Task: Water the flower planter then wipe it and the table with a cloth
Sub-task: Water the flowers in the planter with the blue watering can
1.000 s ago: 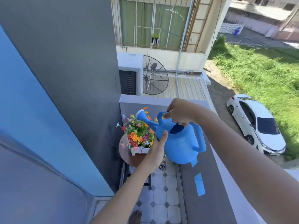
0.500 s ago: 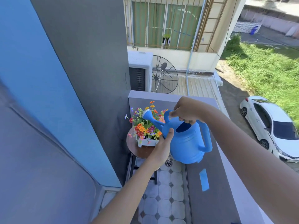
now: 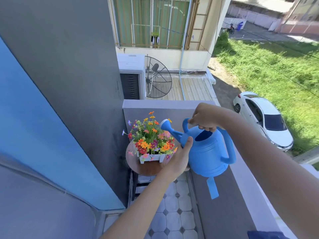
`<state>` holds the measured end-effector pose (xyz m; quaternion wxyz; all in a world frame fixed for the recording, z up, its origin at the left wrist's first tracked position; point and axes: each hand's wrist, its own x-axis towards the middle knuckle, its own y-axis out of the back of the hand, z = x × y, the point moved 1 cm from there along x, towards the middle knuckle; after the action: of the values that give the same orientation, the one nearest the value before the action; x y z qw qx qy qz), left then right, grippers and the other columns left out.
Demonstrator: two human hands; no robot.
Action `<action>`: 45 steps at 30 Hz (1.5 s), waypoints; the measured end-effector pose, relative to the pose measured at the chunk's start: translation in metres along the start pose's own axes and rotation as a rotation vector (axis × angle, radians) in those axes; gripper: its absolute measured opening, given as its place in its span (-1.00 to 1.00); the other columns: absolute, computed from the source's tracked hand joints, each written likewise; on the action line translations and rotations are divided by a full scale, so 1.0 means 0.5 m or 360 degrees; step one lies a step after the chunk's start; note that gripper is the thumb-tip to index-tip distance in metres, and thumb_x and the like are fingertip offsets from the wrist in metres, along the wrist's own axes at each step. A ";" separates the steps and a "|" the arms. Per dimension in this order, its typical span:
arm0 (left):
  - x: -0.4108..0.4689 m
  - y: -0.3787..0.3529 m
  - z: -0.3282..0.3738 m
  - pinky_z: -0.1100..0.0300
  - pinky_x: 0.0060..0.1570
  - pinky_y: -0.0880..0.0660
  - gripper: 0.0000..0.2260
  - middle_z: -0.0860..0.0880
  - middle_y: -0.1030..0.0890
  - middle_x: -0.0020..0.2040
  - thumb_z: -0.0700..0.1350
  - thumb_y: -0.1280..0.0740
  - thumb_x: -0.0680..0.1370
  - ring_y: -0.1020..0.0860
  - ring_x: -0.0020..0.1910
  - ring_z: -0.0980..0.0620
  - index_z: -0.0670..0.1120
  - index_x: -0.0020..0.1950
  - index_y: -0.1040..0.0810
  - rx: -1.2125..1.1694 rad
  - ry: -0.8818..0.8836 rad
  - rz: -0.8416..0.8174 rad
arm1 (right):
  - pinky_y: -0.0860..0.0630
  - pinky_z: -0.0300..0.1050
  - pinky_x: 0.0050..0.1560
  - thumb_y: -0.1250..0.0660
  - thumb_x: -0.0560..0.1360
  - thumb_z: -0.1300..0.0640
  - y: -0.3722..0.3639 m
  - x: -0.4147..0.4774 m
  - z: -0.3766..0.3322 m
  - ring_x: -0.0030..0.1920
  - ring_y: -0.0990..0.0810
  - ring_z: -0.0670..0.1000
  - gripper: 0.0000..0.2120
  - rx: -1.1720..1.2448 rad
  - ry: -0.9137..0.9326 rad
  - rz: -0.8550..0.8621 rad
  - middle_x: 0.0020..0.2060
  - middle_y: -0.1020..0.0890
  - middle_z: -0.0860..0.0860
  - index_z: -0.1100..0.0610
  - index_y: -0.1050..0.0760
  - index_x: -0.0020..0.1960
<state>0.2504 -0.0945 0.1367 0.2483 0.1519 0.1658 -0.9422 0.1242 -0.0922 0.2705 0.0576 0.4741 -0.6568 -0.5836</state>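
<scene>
A blue watering can (image 3: pixel 208 152) hangs in the air, its rose spout over the colourful flowers. My right hand (image 3: pixel 204 117) grips the can's top handle. My left hand (image 3: pixel 179 158) presses against the can's front side below the spout, thumb up. The white planter (image 3: pixel 151 157) full of orange, red and purple flowers stands on a small round brown table (image 3: pixel 146 169) in the balcony corner. No water stream shows. I see no cloth.
A grey wall (image 3: pixel 69 83) rises on the left and a low grey parapet (image 3: pixel 224 195) runs along the right. Tiled floor (image 3: pixel 174 213) lies below. A blue strip (image 3: pixel 213 188) sticks to the parapet. Beyond are a satellite dish, lawn and a white car (image 3: pixel 264 118).
The can's spout has swung further over the flowers, and the view has shifted slightly. Both hands keep their hold on the can.
</scene>
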 end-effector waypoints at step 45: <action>-0.076 0.075 0.032 -0.33 0.36 -0.29 -0.27 0.09 -0.20 0.55 0.46 -0.12 0.43 -0.38 0.41 -0.09 0.22 0.53 -0.09 0.0184 0.0354 -0.0454 | -0.15 -0.23 -0.54 -0.31 0.62 0.17 -0.016 -0.059 -0.053 -0.55 -0.19 0.04 -0.68 0.0121 -0.0187 -0.0072 -0.34 -0.36 0.16 0.47 -0.59 0.09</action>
<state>0.2981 -0.1158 0.1559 0.0833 0.2440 0.1577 -0.9532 0.1613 -0.0895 0.2860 -0.0122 0.4556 -0.6699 -0.5862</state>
